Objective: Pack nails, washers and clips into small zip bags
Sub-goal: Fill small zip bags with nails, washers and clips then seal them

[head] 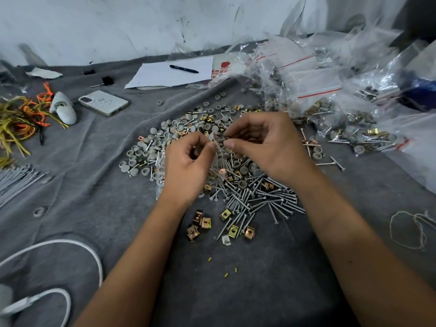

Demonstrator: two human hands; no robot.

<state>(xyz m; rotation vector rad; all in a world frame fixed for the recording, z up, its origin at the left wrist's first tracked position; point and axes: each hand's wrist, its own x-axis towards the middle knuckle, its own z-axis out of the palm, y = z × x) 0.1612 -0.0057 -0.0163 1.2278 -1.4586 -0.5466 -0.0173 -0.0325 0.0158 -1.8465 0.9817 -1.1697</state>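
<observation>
Clear plastic, a small zip bag (215, 159), is hanging between both hands above the grey-covered table (94, 185): the left hand (188, 166) is pinching its near edge and the right hand (262, 142) is pinching the top, seemingly at the mouth. Under them are lying the nails (264, 197), grey washers (146, 149) and brass clips (205, 224), with filled bags (349, 114) sitting to the right.

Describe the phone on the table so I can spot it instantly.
Start at the white paper sheet with the black pen near the wall. Just left and nearer lies the phone, face down on the grey cloth. It is the only flat pale slab, camera cluster at its left corner.
</observation>
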